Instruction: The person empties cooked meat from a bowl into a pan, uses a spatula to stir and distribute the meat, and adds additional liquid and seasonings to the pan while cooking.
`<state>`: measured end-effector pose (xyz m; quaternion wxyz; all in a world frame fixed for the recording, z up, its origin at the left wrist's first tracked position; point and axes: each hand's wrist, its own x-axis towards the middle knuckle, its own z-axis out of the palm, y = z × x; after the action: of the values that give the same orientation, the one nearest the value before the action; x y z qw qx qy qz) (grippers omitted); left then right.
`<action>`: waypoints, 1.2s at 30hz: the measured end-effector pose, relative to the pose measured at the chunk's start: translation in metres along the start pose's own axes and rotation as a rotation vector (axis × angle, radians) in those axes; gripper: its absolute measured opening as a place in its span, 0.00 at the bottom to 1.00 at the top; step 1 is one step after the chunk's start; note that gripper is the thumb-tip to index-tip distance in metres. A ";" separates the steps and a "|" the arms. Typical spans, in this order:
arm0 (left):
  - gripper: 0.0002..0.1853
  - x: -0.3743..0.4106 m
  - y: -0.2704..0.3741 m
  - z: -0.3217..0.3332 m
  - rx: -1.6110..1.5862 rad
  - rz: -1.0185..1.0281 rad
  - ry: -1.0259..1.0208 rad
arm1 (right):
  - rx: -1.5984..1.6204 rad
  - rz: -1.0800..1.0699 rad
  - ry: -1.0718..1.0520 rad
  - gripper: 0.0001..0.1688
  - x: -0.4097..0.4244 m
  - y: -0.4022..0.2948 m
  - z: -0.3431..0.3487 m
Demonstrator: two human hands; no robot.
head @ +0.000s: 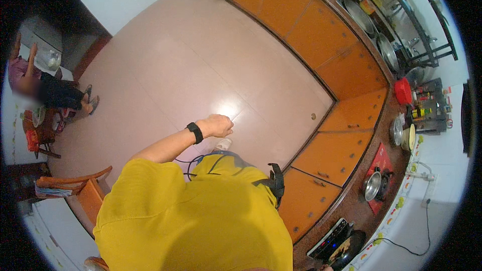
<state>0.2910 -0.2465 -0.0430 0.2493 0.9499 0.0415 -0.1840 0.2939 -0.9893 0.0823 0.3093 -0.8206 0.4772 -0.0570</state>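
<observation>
My left hand (220, 125), with a black band on its wrist, hangs over the tiled floor in front of me. Its fingers are curled in and nothing shows in them. At the bottom edge, only a little of my right hand (326, 268) shows, beside a dark wok (356, 242). Whether it grips anything cannot be told. Food (340, 250) lies in the wok, by a black induction cooker (328, 238) with lit blue and red lights. Farther along the counter, a steel bowl (372, 186) sits near a red mat (381, 154).
Orange cabinets (335, 158) run beneath the stone counter. Along it are a red basket (403, 91), steel basins (387, 52), a bottle rack (433, 109) and a black shelf frame (425, 41). At the left, another person (60, 90) sits beside a wooden stool (34, 120); a wooden chair (90, 195) stands nearer.
</observation>
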 end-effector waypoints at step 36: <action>0.16 0.085 0.062 0.030 0.069 0.323 -0.257 | -0.383 -0.265 0.217 0.25 -0.069 0.033 -0.091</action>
<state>0.3709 -0.3161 -0.0703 0.2461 0.9208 -0.1498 -0.2627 0.1970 -0.9853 0.1509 0.0853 -0.9087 0.3978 -0.0933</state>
